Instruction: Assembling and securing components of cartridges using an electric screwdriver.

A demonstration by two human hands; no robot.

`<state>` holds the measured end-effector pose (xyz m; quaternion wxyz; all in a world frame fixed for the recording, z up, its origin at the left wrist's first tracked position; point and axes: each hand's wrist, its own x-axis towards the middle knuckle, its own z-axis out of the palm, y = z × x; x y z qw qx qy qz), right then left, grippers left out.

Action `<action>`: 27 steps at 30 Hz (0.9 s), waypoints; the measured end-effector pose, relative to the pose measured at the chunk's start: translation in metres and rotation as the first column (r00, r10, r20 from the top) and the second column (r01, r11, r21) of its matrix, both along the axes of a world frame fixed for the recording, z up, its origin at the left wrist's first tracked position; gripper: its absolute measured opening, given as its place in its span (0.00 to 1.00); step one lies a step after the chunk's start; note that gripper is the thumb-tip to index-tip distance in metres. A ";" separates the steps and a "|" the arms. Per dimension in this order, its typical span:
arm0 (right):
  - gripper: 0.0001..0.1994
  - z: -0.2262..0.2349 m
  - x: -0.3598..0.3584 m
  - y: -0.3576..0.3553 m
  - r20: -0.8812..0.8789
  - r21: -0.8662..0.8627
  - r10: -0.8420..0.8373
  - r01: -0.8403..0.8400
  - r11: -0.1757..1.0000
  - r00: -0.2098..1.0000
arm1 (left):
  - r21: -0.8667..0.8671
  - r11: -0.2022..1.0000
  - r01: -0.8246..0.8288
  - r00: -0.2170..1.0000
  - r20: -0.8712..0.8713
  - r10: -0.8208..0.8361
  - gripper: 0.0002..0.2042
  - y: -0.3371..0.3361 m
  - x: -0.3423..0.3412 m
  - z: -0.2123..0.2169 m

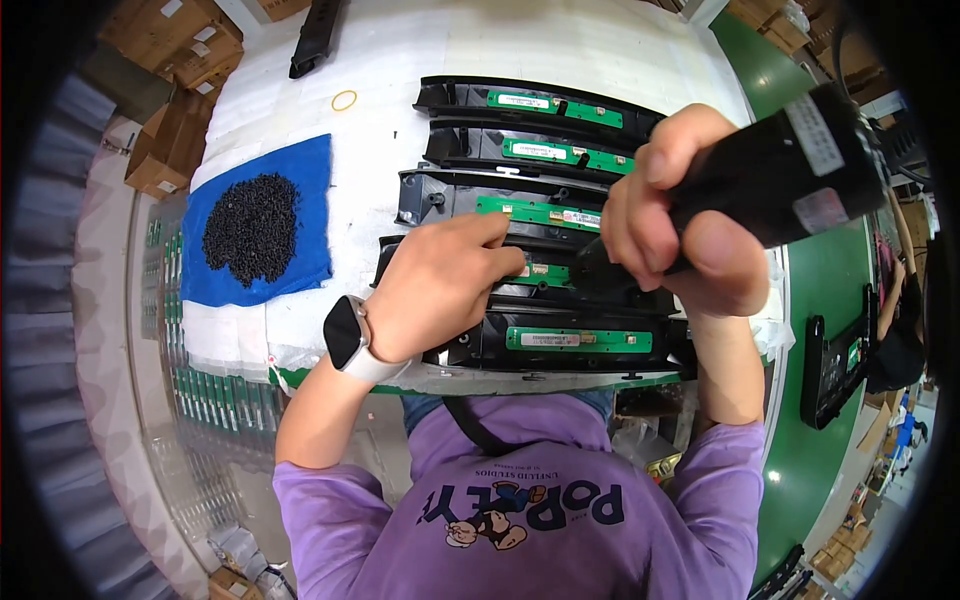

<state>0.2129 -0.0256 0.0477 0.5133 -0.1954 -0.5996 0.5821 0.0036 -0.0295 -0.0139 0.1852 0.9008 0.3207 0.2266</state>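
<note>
My right hand is wrapped round a black electric screwdriver, whose tip end points down toward a row of black plastic housings. That end meets a green circuit board in the fourth housing from the back; the exact contact point is hidden. My left hand, with a watch on the wrist, lies over the left part of this housing. Its fingers are curled, and the thumb and index finger come together at the board; whatever they pinch is too small to see. Closest to me lies another black housing with its own green board.
Left of the housings, a heap of small black screws lies on a blue cloth. A yellow ring and a black strip-shaped part are farther back on the white table. Cardboard boxes stand beyond its left edge.
</note>
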 end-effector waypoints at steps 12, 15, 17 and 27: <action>0.18 0.000 -0.009 0.001 0.069 -0.122 0.118 -0.109 0.987 0.991 | 0.009 1.000 -0.005 0.996 0.084 0.004 0.07 -0.001 0.006 -0.006; 0.16 -0.002 -0.017 0.001 0.065 0.069 0.102 -0.106 0.992 0.993 | -0.008 1.000 -0.014 0.993 0.116 0.014 0.07 0.001 0.004 -0.008; 0.16 -0.004 -0.016 0.003 0.037 0.051 0.088 -0.090 0.995 0.995 | -0.018 1.000 -0.024 0.989 0.146 0.027 0.08 0.000 0.003 -0.008; 0.18 0.031 0.007 0.005 -0.324 0.153 0.053 -0.003 0.988 0.945 | -0.791 0.540 0.288 0.614 0.585 0.530 0.11 -0.006 -0.011 0.011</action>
